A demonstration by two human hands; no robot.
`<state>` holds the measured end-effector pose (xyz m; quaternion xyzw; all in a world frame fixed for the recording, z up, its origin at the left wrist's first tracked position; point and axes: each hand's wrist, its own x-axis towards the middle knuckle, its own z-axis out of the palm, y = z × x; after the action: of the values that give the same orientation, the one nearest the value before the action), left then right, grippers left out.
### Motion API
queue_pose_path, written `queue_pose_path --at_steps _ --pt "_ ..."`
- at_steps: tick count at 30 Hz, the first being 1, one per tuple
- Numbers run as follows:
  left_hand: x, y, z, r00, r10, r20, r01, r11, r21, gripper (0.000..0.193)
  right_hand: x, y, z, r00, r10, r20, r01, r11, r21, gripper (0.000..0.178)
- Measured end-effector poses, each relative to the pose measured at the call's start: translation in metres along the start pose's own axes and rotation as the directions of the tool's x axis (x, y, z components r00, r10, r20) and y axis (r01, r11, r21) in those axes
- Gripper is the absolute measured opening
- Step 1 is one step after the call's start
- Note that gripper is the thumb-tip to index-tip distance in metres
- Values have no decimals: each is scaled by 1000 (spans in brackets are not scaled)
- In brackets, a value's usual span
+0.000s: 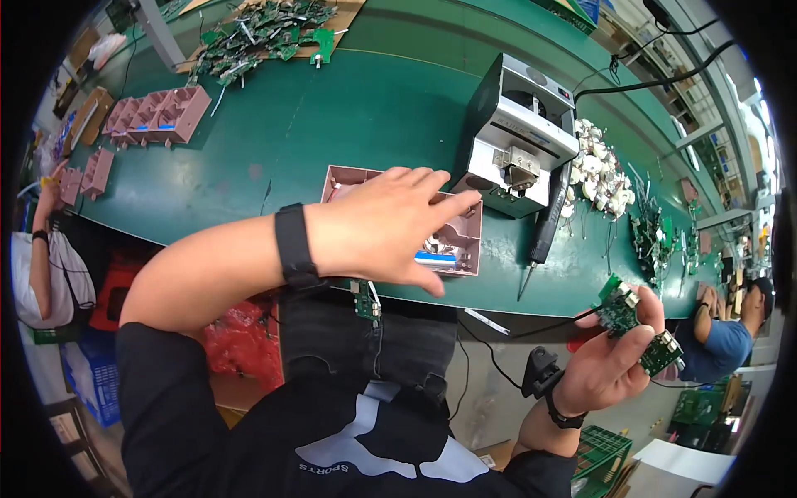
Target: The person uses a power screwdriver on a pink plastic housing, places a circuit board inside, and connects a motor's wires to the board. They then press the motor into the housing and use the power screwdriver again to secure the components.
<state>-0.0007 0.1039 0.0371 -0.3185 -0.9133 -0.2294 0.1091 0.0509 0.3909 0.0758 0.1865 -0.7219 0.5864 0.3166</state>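
Observation:
A pink plastic housing (473, 236) lies at the front edge of the green table, with a blue strip (435, 259) and some small parts inside it. Over it my left hand (386, 220) stretches flat, fingers spread, hiding much of the inside. A small green circuit board (365, 300) hangs by wires at the table's edge, below my left wrist. To the right, off the table's front edge, my right hand (610, 365) is closed on green circuit boards (618, 309). Fingers and thumb cover part of them, so whether the pieces are joined cannot be told.
Behind the housing stands a grey screw feeder (523, 124), with a black electric screwdriver (546, 228) beside it. White parts (602, 170) are heaped to its right. Circuit boards (266, 33) pile up at the back left, near pink housings (166, 116). Co-workers sit at both sides.

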Motion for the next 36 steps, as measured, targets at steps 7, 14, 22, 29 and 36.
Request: queue_pose_path --at_steps 7,14,22,29,36 --pt "6 8 7 981 12 193 -19 999 35 99 16 4 25 995 -101 -23 99 993 -60 53" --pt "-3 30 -3 997 27 71 -26 1000 -16 105 19 15 35 975 -209 82 219 966 -136 49" --pt "-2 37 -14 998 38 53 -34 996 -79 108 17 16 41 974 -216 67 222 968 -119 41" --pt "-2 32 -15 998 32 57 -28 998 -56 108 15 13 40 974 -219 56 225 967 -121 43" --pt "-3 32 -18 997 25 76 -20 998 -65 108 15 16 40 973 -218 82 226 967 -118 46"
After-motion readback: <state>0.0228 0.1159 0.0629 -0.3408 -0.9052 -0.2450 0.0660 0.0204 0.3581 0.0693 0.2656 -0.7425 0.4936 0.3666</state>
